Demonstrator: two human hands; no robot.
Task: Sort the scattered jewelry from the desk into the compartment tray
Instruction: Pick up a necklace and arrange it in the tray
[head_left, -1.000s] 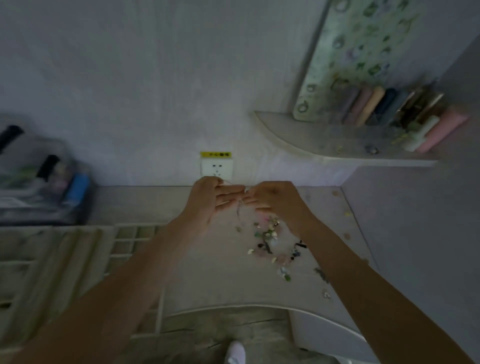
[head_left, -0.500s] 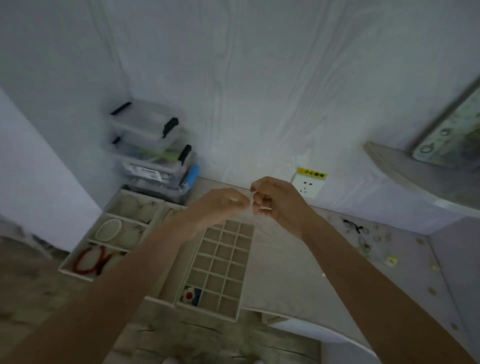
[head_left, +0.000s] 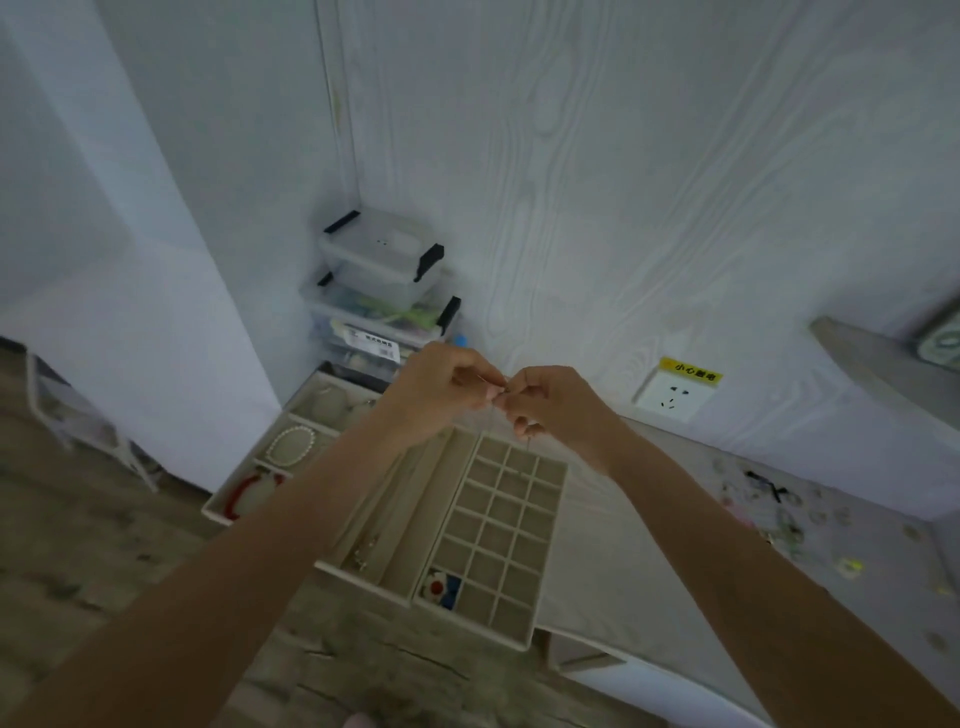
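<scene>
Left hand and right hand meet fingertip to fingertip, both pinching a thin chain dangling over the far end of the compartment tray, scattered jewelry on the desk far right.

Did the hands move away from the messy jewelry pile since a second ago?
Yes. The left hand and right hand were over the scattered jewelry; now they are left of it, above the grid tray.

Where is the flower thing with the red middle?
In the head view the flower piece lies in the grid tray, in the near-left corner compartment, just right of the long-slot tray.
</scene>
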